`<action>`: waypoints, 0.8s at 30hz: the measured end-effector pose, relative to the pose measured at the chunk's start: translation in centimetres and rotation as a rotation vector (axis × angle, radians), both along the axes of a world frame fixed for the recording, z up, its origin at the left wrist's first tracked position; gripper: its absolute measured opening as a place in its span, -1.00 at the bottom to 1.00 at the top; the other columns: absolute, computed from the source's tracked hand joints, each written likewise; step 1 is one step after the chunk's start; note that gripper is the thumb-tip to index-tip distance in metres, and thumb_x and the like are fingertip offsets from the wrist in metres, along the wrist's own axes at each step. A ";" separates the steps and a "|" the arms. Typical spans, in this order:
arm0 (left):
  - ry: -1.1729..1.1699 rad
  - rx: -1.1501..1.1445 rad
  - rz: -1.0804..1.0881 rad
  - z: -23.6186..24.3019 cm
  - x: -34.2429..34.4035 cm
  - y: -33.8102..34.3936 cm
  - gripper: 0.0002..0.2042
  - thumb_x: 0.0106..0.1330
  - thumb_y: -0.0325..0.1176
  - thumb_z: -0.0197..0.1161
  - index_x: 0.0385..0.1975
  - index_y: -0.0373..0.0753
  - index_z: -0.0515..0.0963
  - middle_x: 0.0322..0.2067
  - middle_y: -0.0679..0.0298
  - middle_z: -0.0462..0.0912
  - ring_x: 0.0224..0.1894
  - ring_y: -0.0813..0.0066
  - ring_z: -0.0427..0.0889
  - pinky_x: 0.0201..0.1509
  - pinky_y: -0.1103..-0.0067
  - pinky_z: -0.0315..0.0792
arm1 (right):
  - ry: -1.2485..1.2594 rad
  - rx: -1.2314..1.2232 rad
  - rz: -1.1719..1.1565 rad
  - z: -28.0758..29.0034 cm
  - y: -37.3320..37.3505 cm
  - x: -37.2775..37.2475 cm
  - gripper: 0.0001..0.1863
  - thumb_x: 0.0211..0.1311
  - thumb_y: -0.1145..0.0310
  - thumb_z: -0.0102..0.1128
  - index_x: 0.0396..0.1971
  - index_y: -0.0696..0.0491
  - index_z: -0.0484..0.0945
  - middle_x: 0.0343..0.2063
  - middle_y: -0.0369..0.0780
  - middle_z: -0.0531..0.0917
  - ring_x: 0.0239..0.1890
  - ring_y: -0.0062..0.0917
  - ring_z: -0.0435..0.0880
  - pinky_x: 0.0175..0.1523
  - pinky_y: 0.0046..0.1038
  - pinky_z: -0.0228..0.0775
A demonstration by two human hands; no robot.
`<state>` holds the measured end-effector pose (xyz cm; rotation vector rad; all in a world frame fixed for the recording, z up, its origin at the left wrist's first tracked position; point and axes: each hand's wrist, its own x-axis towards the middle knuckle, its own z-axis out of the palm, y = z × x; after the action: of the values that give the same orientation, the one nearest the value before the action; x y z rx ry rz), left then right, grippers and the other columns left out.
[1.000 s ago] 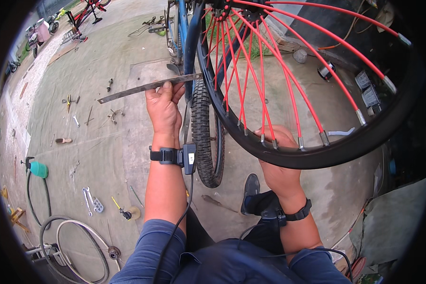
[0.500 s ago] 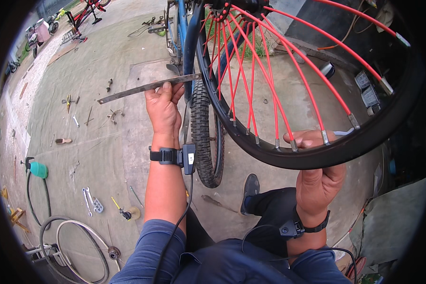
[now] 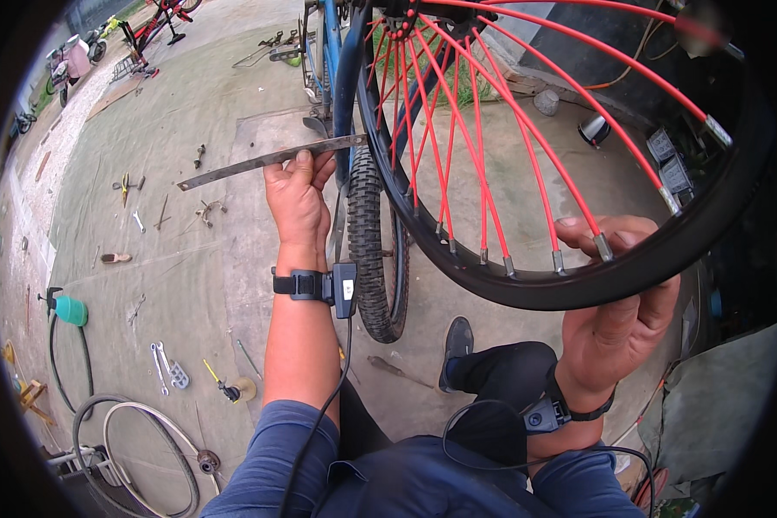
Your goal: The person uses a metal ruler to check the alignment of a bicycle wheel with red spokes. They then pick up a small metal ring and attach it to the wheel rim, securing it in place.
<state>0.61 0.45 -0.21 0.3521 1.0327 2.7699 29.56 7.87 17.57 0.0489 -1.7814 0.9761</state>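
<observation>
The left hand (image 3: 295,200) is pinching a long flat grey metal strip (image 3: 272,161), laying it level toward the black bicycle rim with red spokes (image 3: 527,285). The right hand (image 3: 620,321), at about four o'clock, is gripping that rim's lower edge, fingers curled over it. The rim carries no tyre, and the strip looks set against it as a gauge, so the checking seems to be in its middle, with fitting left. A knobbly black tyre on a blue bicycle (image 3: 376,250) is standing just behind. The worn concrete floor (image 3: 216,276) is lying outdoors, with spanners (image 3: 166,364) at eight o'clock beside a green-capped hose (image 3: 67,309).
</observation>
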 end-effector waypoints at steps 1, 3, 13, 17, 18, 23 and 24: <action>-0.001 -0.001 0.001 0.0 0.0 0.0 -0.79 0.53 -0.52 0.10 0.08 -0.25 0.33 -0.04 0.06 0.66 -0.06 0.20 0.77 -0.05 0.43 0.75 | 0.003 0.008 0.010 -0.4 0.2 -0.1 -0.49 0.41 0.06 0.29 0.06 0.21 0.52 -0.12 -0.05 0.60 -0.06 -0.21 0.71 0.12 -0.20 0.55; -0.003 -0.002 0.002 0.0 -0.1 0.0 -0.79 0.53 -0.51 0.10 0.08 -0.25 0.33 -0.04 0.06 0.66 -0.06 0.21 0.77 -0.05 0.43 0.75 | -0.056 0.007 0.048 -1.2 0.5 -0.1 -0.44 0.35 0.04 0.36 0.09 0.20 0.51 -0.08 -0.06 0.59 -0.03 -0.23 0.70 0.13 -0.23 0.54; 0.008 0.000 -0.003 -0.1 0.0 0.1 -0.79 0.53 -0.51 0.12 0.07 -0.24 0.34 -0.06 0.08 0.66 -0.07 0.22 0.77 -0.06 0.44 0.75 | -0.508 0.079 0.037 -7.9 1.9 -2.7 -0.55 0.19 0.41 0.48 0.06 0.16 0.55 0.01 -0.11 0.59 0.01 -0.37 0.64 0.10 -0.36 0.54; 0.006 0.008 0.003 -0.1 -0.1 -0.1 -0.79 0.53 -0.52 0.12 0.08 -0.25 0.35 -0.06 0.08 0.67 -0.07 0.23 0.77 -0.05 0.44 0.75 | -0.472 0.183 -0.047 -7.8 1.6 -3.2 -0.61 0.14 0.67 0.35 0.01 0.17 0.58 -0.08 -0.11 0.63 -0.04 -0.34 0.65 0.04 -0.36 0.54; 0.009 0.008 0.001 -0.1 -0.1 -0.1 -0.79 0.53 -0.52 0.12 0.08 -0.25 0.35 -0.06 0.08 0.67 -0.08 0.23 0.77 -0.05 0.44 0.75 | -0.452 0.188 -0.039 -7.6 1.7 -3.2 -0.61 0.13 0.68 0.34 -0.01 0.18 0.59 -0.10 -0.11 0.64 -0.05 -0.34 0.65 0.03 -0.37 0.54; 0.021 0.017 -0.007 -0.2 -0.1 -0.1 -0.79 0.53 -0.53 0.11 0.08 -0.26 0.35 -0.05 0.08 0.66 -0.08 0.23 0.77 -0.05 0.43 0.75 | -0.422 0.142 -0.013 -6.6 1.4 -2.1 -0.64 0.12 0.71 0.31 -0.04 0.20 0.61 -0.15 -0.11 0.67 -0.07 -0.35 0.66 0.00 -0.37 0.52; 0.016 0.016 -0.003 -0.2 -0.1 -0.1 -0.79 0.52 -0.53 0.12 0.08 -0.26 0.35 -0.06 0.08 0.67 -0.08 0.23 0.77 -0.05 0.43 0.75 | -0.449 0.177 -0.038 -6.3 1.4 -1.7 -0.66 0.14 0.70 0.32 -0.05 0.20 0.62 -0.16 -0.11 0.67 -0.07 -0.35 0.66 0.01 -0.37 0.53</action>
<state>0.51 0.37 -0.44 0.3787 1.0135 2.7781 27.81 9.23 11.27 -0.0999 -2.2689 0.8428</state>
